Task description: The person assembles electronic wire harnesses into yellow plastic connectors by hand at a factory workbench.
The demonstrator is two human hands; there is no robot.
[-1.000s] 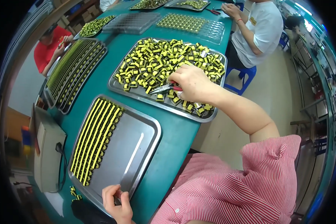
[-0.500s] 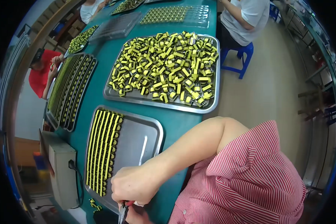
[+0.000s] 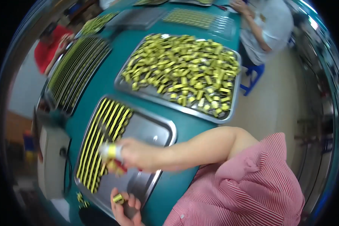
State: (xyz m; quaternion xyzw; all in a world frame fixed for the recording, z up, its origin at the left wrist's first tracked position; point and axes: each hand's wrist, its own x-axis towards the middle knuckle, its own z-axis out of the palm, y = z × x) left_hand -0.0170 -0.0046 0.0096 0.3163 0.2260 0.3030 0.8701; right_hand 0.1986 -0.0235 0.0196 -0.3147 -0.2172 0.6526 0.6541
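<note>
My right hand (image 3: 135,154) reaches across my body over the near metal tray (image 3: 170,130). It is motion-blurred and closed on a small red-handled tool (image 3: 120,165), with a yellow-and-white component (image 3: 111,150) at its fingertips. It hovers at the edge of the neat rows of yellow components (image 3: 98,143) that fill the tray's left side. My left hand (image 3: 127,207) is at the tray's near edge and pinches one small yellow component (image 3: 118,198). Behind lies a larger tray (image 3: 229,116) with a loose pile of yellow components (image 3: 184,71).
More trays with rows of components (image 3: 75,71) lie at the left, and others (image 3: 192,17) at the far end of the teal table. A grey box device (image 3: 52,162) stands at the left. A person in red (image 3: 49,52) and a person in white (image 3: 267,34) sit nearby, by a blue stool (image 3: 254,75).
My right hand left the loose pile, swung down to the near tray, and now sits higher over the yellow rows. My left hand now pinches a yellow component.
</note>
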